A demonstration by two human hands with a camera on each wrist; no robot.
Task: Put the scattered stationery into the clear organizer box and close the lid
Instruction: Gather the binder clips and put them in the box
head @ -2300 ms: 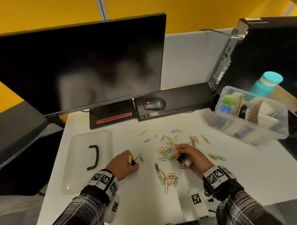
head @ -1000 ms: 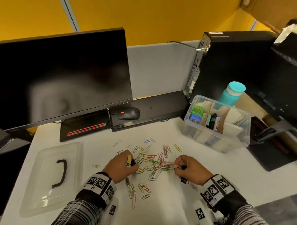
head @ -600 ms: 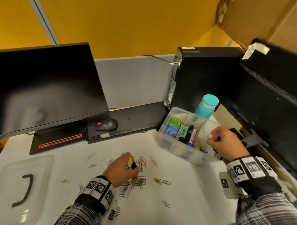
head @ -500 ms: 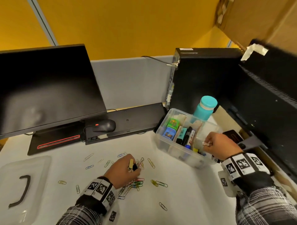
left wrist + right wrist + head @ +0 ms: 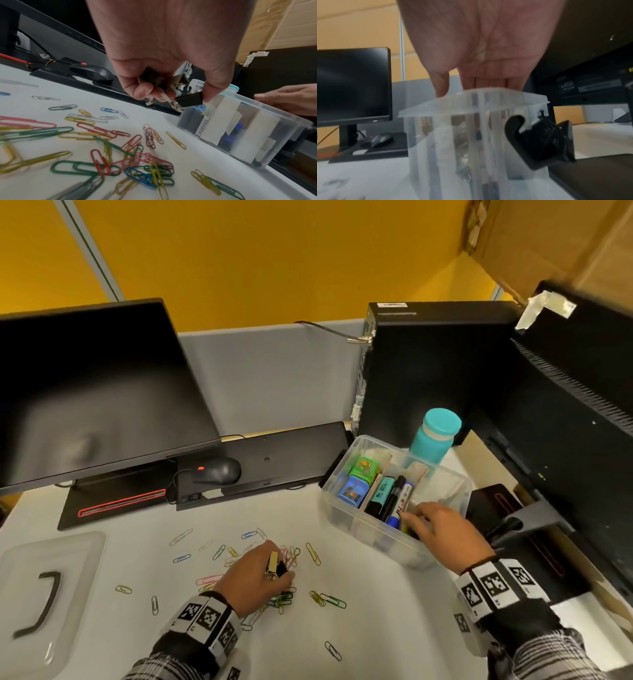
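Note:
The clear organizer box [image 5: 346, 513] stands at the right of the white desk, holding markers, erasers and small coloured boxes. My right hand [image 5: 416, 520] reaches over its near corner with fingers straight and nothing seen in them; in the right wrist view the right hand [image 5: 481, 83] dips behind the box rim [image 5: 471, 100]. My left hand [image 5: 278, 569] hovers over the scattered paper clips [image 5: 314, 554] and pinches binder clips [image 5: 188, 100], one black and one tan. The clear lid [image 5: 80, 559] with a black handle lies at the far left.
A dark monitor [image 5: 85, 392] stands at the back left, with a black mouse [image 5: 215, 470] on a flat black unit. A PC tower [image 5: 428, 364] and a teal bottle [image 5: 435, 436] stand behind the box. A black latch [image 5: 539, 142] hangs on the box's end.
My right hand left the paper clip pile, carried small items to the box, and now has straight fingers there. The left hand stayed over the clips, still holding the binder clips.

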